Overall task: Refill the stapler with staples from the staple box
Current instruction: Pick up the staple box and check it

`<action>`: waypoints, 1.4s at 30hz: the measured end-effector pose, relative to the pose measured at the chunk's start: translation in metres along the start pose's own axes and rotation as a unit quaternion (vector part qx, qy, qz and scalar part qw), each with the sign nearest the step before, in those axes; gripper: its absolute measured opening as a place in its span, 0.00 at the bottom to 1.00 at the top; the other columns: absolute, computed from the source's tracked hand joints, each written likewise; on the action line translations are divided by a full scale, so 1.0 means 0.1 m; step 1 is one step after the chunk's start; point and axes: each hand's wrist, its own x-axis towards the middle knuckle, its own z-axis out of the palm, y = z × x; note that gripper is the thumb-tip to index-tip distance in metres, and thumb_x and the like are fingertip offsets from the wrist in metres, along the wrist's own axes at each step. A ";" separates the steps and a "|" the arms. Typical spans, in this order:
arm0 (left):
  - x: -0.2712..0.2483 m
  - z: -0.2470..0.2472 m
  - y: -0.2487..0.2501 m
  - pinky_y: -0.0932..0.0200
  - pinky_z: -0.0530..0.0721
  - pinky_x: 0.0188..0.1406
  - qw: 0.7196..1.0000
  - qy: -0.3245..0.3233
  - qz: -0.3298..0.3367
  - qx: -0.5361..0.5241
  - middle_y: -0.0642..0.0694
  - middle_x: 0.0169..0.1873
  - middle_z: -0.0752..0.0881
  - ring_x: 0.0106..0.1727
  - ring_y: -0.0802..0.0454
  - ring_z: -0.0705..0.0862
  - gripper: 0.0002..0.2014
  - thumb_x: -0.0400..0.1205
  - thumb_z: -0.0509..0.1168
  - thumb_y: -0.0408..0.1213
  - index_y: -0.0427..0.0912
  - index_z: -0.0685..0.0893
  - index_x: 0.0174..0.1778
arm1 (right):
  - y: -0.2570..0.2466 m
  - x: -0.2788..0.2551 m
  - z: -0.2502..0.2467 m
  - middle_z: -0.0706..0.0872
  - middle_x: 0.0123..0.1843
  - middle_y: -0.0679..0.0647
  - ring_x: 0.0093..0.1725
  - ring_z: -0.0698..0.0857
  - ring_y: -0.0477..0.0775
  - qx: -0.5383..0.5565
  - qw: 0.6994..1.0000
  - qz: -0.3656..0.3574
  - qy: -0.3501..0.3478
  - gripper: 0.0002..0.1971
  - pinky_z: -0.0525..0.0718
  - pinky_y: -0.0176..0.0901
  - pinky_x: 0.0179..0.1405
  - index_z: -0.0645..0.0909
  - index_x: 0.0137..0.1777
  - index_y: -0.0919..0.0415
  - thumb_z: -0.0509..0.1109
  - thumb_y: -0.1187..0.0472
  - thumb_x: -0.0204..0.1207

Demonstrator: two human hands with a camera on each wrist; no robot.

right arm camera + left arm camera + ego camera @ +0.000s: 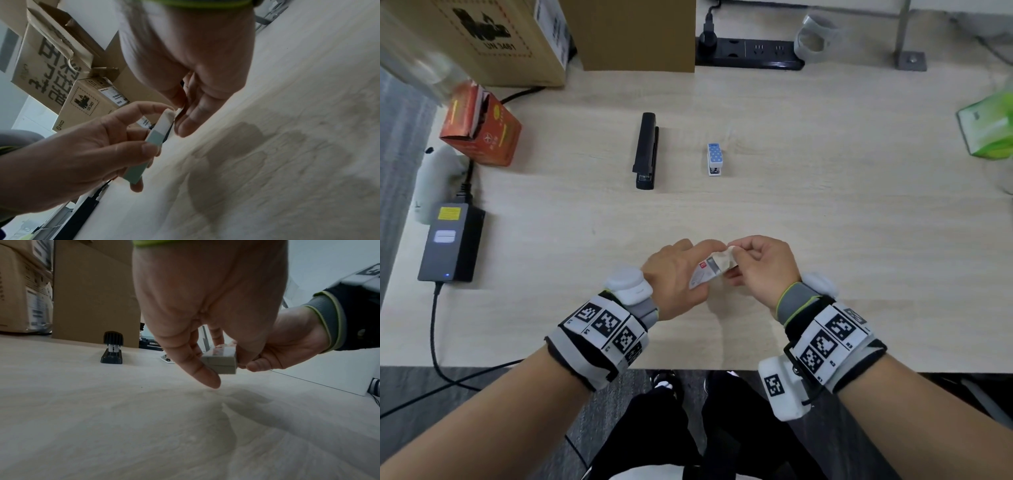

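Head view: both hands meet above the near-centre of the bench [825, 205], just off its surface. The left hand [674, 274] grips the staple box [709, 272] by its long sides, thumb on one side, fingers curled on the other. The right hand [760, 265] pinches the box's far end, where a pale flap or inner tray shows; cannot tell which.

Left wrist view: box end is grey, held clear of the bench, with the left thumb tip nearly touching the surface.

Right wrist view: the right fingertips [185, 128] touch the box's white end.

The black stapler [646, 150] lies closed, further back and left of centre. A small blue dotted stapler [714, 159] stands near it on the right, apart. Far left: orange carton [481, 128] and power adapter [452, 241]. Rear: cardboard boxes [479, 37] and power strip [750, 53].
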 end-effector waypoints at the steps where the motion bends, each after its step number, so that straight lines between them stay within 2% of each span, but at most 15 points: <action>1: 0.00 0.00 0.01 0.55 0.75 0.35 1.000 -0.005 0.002 -0.001 0.48 0.44 0.78 0.40 0.46 0.78 0.27 0.74 0.65 0.43 0.62 0.67 0.68 | 0.00 0.00 -0.01 0.90 0.33 0.61 0.29 0.90 0.57 0.003 1.000 0.002 0.000 0.07 0.90 0.50 0.33 0.86 0.41 0.62 0.66 0.67 0.77; 7: 0.03 0.01 0.04 0.55 0.74 0.36 1.000 0.003 -0.003 -0.019 0.48 0.44 0.79 0.41 0.47 0.79 0.23 0.73 0.65 0.43 0.61 0.70 0.63 | -0.07 -0.06 -0.07 0.89 0.36 0.62 0.31 0.89 0.56 0.055 0.998 0.012 -0.036 0.07 0.91 0.48 0.33 0.85 0.44 0.68 0.68 0.65 0.78; 12: 0.05 -0.02 0.09 0.53 0.77 0.37 0.999 0.038 0.003 -0.028 0.47 0.44 0.82 0.43 0.45 0.80 0.24 0.73 0.67 0.42 0.55 0.71 0.65 | -0.08 -0.07 -0.09 0.90 0.40 0.66 0.33 0.88 0.55 0.074 0.996 0.029 -0.046 0.03 0.89 0.47 0.34 0.84 0.44 0.66 0.72 0.66 0.74; 16: 0.08 -0.02 0.09 0.56 0.74 0.38 0.998 0.051 -0.009 -0.036 0.48 0.46 0.83 0.45 0.46 0.81 0.25 0.73 0.69 0.42 0.50 0.71 0.66 | -0.09 -0.07 -0.08 0.90 0.39 0.69 0.31 0.87 0.56 0.057 0.998 0.017 -0.025 0.05 0.89 0.45 0.31 0.83 0.41 0.70 0.74 0.67 0.72; 19: 0.10 0.02 0.08 0.57 0.73 0.42 0.997 0.067 -0.010 -0.030 0.48 0.48 0.84 0.49 0.47 0.80 0.22 0.72 0.70 0.43 0.48 0.75 0.62 | -0.09 -0.07 -0.06 0.89 0.37 0.70 0.28 0.86 0.54 0.042 0.999 0.002 0.000 0.08 0.89 0.44 0.30 0.82 0.40 0.74 0.75 0.67 0.71; 22: 0.13 0.06 0.09 0.57 0.70 0.41 0.996 0.082 -0.003 -0.020 0.47 0.47 0.84 0.49 0.45 0.79 0.17 0.72 0.70 0.44 0.48 0.80 0.57 | -0.05 -0.04 -0.06 0.90 0.36 0.68 0.29 0.87 0.57 0.030 0.999 -0.005 0.017 0.08 0.91 0.54 0.36 0.85 0.37 0.70 0.77 0.64 0.69; 24: 0.16 0.07 0.09 0.58 0.68 0.41 0.996 0.089 -0.001 -0.016 0.46 0.47 0.84 0.49 0.45 0.79 0.16 0.73 0.69 0.44 0.48 0.81 0.56 | -0.01 -0.04 -0.03 0.91 0.32 0.62 0.31 0.89 0.59 -0.007 1.000 -0.017 0.024 0.09 0.91 0.62 0.39 0.86 0.32 0.62 0.78 0.57 0.67; 25: 0.18 0.06 0.10 0.58 0.68 0.41 0.996 0.092 -0.001 -0.013 0.46 0.47 0.84 0.49 0.45 0.79 0.16 0.73 0.69 0.43 0.48 0.81 0.56 | 0.01 -0.05 -0.02 0.91 0.31 0.57 0.32 0.89 0.58 -0.030 0.999 -0.026 0.023 0.09 0.90 0.62 0.40 0.86 0.31 0.59 0.77 0.53 0.66; 29: 0.25 0.02 0.09 0.55 0.74 0.46 0.997 0.070 0.005 -0.028 0.45 0.52 0.83 0.54 0.44 0.78 0.15 0.75 0.69 0.42 0.49 0.83 0.58 | 0.02 -0.06 -0.08 0.90 0.37 0.47 0.35 0.88 0.48 -0.080 0.995 -0.062 0.012 0.05 0.89 0.50 0.42 0.87 0.40 0.50 0.77 0.52 0.66; 31: 0.29 0.01 0.07 0.53 0.77 0.49 0.998 0.043 0.030 -0.028 0.45 0.53 0.81 0.55 0.45 0.78 0.14 0.76 0.69 0.39 0.50 0.84 0.58 | -0.01 -0.08 -0.17 0.88 0.45 0.45 0.38 0.86 0.47 -0.119 0.989 -0.088 -0.018 0.14 0.87 0.42 0.42 0.83 0.51 0.49 0.79 0.54 0.66; 33: 0.33 0.00 0.06 0.52 0.78 0.49 0.998 0.021 0.055 -0.022 0.46 0.54 0.81 0.54 0.45 0.78 0.15 0.75 0.69 0.35 0.49 0.83 0.58 | -0.01 -0.07 -0.25 0.85 0.50 0.46 0.41 0.84 0.50 -0.190 0.969 -0.148 -0.049 0.18 0.86 0.47 0.44 0.81 0.56 0.50 0.78 0.58 0.66; 35: 0.39 -0.01 0.08 0.52 0.78 0.49 0.997 0.016 0.070 -0.020 0.46 0.53 0.81 0.54 0.44 0.79 0.15 0.75 0.68 0.33 0.47 0.81 0.58 | 0.00 -0.04 -0.29 0.85 0.50 0.49 0.41 0.83 0.50 -0.249 0.946 -0.201 -0.058 0.18 0.85 0.52 0.45 0.81 0.58 0.52 0.75 0.60 0.67; 37: 0.45 -0.05 0.13 0.50 0.79 0.48 0.997 0.014 0.071 -0.028 0.46 0.54 0.80 0.52 0.44 0.80 0.17 0.74 0.67 0.29 0.45 0.77 0.59 | 0.00 0.01 -0.33 0.86 0.48 0.51 0.40 0.82 0.49 -0.277 0.933 -0.223 -0.047 0.17 0.85 0.53 0.45 0.81 0.57 0.54 0.73 0.60 0.68; 40: 0.54 -0.11 0.16 0.45 0.83 0.52 0.995 0.035 0.073 -0.062 0.46 0.60 0.77 0.53 0.44 0.81 0.24 0.73 0.66 0.25 0.46 0.74 0.64 | -0.06 0.10 -0.34 0.88 0.45 0.53 0.40 0.84 0.53 -0.288 0.929 -0.233 -0.022 0.17 0.84 0.49 0.42 0.83 0.54 0.54 0.68 0.52 0.65; 42: 0.59 -0.15 0.14 0.47 0.83 0.55 0.993 0.056 0.066 -0.074 0.46 0.64 0.74 0.56 0.44 0.81 0.28 0.73 0.66 0.26 0.48 0.72 0.68 | -0.09 0.21 -0.35 0.89 0.44 0.54 0.41 0.85 0.56 -0.277 0.933 -0.229 0.006 0.20 0.84 0.48 0.44 0.85 0.51 0.54 0.64 0.47 0.62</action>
